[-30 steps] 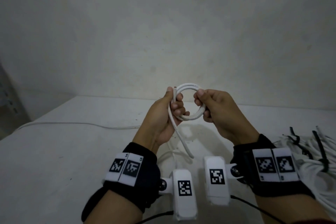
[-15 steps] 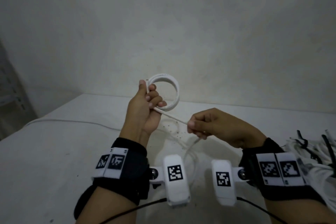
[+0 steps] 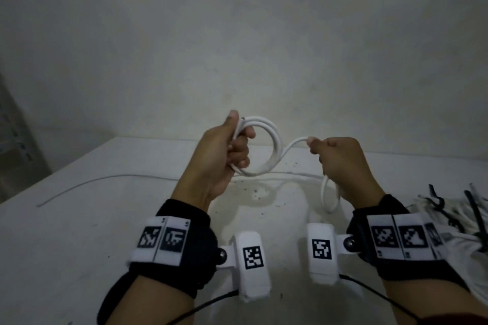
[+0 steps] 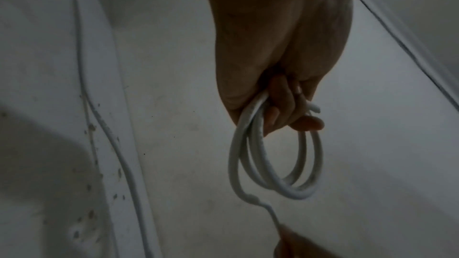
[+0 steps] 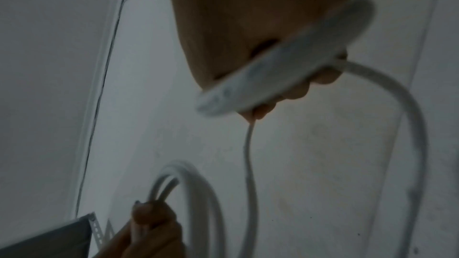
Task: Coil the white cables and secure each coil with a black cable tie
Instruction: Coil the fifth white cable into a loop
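Head view showed coiling under way: the left hand [image 3: 224,155] gripped the white cable [image 3: 266,150] coil above the surface [image 3: 79,232], the right hand [image 3: 340,158] just beside it pinched the free length; next, probably another loop laid into the left hand's grip

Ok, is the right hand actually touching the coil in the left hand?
Apart. The head view shows the right hand pinching only the loose run of cable, with table visible between it and the coil that the left hand grips.
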